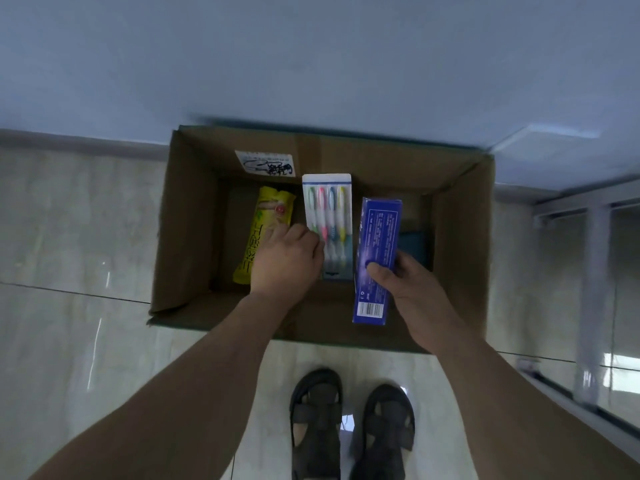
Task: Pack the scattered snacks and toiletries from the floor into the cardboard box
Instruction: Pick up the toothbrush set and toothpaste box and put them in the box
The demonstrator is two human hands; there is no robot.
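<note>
Only barcode (370, 309) legible, blue carton (379, 237)

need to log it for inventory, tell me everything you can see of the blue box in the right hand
The blue box is a long, slim carton, cardboard by the look of it, with white print and a framed text panel on its upper face and a barcode at the near end. It looks closed and undented. The right hand grips it at its middle, thumb on top. It is held lengthwise over the right side of the cardboard box, near end over the near flap, beside the toothbrush pack.
</note>
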